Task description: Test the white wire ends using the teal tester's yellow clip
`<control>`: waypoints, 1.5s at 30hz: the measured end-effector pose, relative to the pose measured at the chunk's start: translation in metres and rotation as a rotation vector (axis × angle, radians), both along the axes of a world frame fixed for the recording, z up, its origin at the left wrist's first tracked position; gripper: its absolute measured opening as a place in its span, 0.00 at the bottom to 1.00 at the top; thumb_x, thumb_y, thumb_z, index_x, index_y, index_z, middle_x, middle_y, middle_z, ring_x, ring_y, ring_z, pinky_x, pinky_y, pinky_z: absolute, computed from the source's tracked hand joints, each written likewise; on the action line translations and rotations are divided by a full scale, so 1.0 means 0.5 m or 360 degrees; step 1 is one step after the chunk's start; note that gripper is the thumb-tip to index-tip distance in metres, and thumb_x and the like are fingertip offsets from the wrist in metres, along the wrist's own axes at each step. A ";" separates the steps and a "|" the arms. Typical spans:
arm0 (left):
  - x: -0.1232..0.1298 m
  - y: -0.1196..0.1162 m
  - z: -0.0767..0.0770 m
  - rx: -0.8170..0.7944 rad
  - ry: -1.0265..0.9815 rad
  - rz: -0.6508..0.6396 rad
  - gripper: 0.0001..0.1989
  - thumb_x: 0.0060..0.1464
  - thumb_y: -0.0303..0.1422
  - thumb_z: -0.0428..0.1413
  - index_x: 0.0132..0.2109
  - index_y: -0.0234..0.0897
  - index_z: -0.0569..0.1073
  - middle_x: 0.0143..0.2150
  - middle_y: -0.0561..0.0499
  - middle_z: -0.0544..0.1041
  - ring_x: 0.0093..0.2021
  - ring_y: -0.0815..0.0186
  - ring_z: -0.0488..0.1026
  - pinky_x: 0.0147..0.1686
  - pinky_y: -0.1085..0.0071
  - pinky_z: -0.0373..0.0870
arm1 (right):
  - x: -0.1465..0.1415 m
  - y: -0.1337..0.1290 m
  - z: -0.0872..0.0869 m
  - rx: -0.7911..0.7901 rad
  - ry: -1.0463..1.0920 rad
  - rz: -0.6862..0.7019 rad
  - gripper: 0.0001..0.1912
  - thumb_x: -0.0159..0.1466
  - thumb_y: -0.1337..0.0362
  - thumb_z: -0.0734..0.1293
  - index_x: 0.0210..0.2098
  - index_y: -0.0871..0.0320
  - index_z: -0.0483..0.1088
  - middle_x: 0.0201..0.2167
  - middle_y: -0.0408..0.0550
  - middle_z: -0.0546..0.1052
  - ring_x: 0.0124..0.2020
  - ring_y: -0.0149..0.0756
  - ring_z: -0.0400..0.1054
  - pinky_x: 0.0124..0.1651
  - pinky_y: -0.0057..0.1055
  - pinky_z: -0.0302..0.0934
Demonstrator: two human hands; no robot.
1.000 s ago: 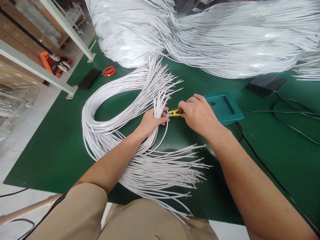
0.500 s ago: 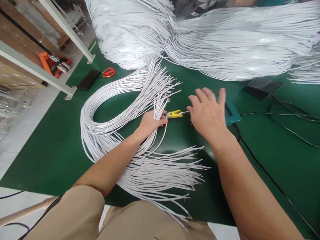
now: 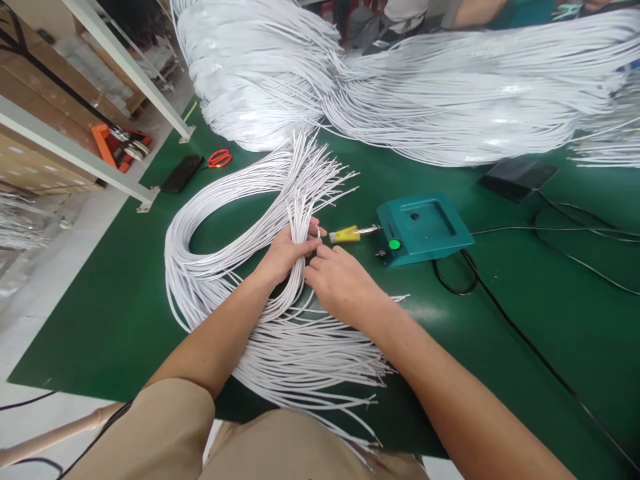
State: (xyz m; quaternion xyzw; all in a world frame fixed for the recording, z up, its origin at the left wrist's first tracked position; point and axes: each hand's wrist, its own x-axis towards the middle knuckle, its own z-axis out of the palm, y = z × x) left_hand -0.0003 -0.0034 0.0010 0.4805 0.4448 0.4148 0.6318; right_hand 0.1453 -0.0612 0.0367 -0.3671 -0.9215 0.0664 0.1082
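My left hand (image 3: 286,257) is closed around a small bunch of white cables (image 3: 300,230), their ends pointing up and away. Close against it, my right hand (image 3: 337,277) pinches a single cable end beside the left fingertips. Just past the fingers is a yellow clip (image 3: 346,235), joined by a metal rod to a teal device (image 3: 425,227) with a green button (image 3: 395,245). A looped bundle of white cables (image 3: 185,230) lies under and left of my hands, with loose ends fanned out (image 3: 320,347) below my forearms.
A big heap of white cables (image 3: 450,100) spans the far side of the green table (image 3: 550,320). Red-handled scissors (image 3: 220,158) and a black phone (image 3: 183,173) lie at the left. A black box (image 3: 519,178) and cords lie at the right. Another person's arm (image 3: 477,12) shows beyond.
My right hand has moved left from over the teal device to my left hand, uncovering the device. My left hand has drawn back slightly from the yellow clip with the cables.
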 end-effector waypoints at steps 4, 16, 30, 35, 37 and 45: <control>0.001 -0.002 0.006 -0.0120 0.0007 0.0034 0.24 0.40 0.35 0.68 0.45 0.34 0.74 0.41 0.48 0.79 0.35 0.72 0.72 0.36 0.74 0.67 | -0.018 -0.022 0.003 -0.0446 -0.0123 -0.0174 0.09 0.62 0.70 0.62 0.32 0.61 0.76 0.31 0.56 0.79 0.35 0.45 0.72 0.35 0.36 0.58; 0.012 -0.023 -0.004 0.0091 0.0242 0.0013 0.20 0.38 0.35 0.69 0.40 0.34 0.76 0.32 0.54 0.75 0.32 0.72 0.71 0.39 0.72 0.67 | 0.056 0.048 -0.008 -0.1196 0.1650 -0.1186 0.12 0.57 0.56 0.68 0.35 0.57 0.71 0.21 0.40 0.72 0.17 0.27 0.62 0.19 0.26 0.60; 0.025 -0.044 0.011 0.0189 0.0112 0.0038 0.15 0.46 0.37 0.65 0.35 0.34 0.68 0.31 0.52 0.76 0.30 0.72 0.73 0.30 0.75 0.67 | 0.050 0.048 -0.018 -0.1768 0.2398 -0.0896 0.09 0.51 0.61 0.72 0.25 0.61 0.73 0.19 0.40 0.69 0.19 0.23 0.57 0.24 0.26 0.54; 0.029 -0.049 0.014 0.0241 0.0047 -0.0113 0.14 0.49 0.35 0.63 0.34 0.34 0.66 0.32 0.51 0.77 0.30 0.71 0.74 0.30 0.74 0.68 | 0.052 0.050 -0.010 -0.1795 0.2459 -0.0841 0.16 0.55 0.53 0.71 0.26 0.61 0.72 0.18 0.38 0.63 0.19 0.25 0.55 0.24 0.27 0.53; 0.034 -0.053 0.017 0.0242 0.0013 -0.0158 0.15 0.48 0.34 0.64 0.32 0.34 0.64 0.31 0.51 0.77 0.29 0.71 0.75 0.30 0.73 0.69 | 0.052 0.049 -0.006 -0.1781 0.2415 -0.0851 0.18 0.56 0.50 0.70 0.27 0.61 0.73 0.17 0.37 0.60 0.19 0.24 0.55 0.24 0.27 0.52; 0.034 -0.052 0.016 0.0220 -0.0054 -0.0145 0.14 0.48 0.34 0.64 0.32 0.34 0.65 0.30 0.53 0.76 0.30 0.71 0.75 0.33 0.72 0.71 | 0.059 0.049 -0.013 -0.2054 0.2432 -0.0686 0.17 0.55 0.52 0.72 0.24 0.61 0.71 0.18 0.37 0.62 0.20 0.23 0.55 0.28 0.26 0.54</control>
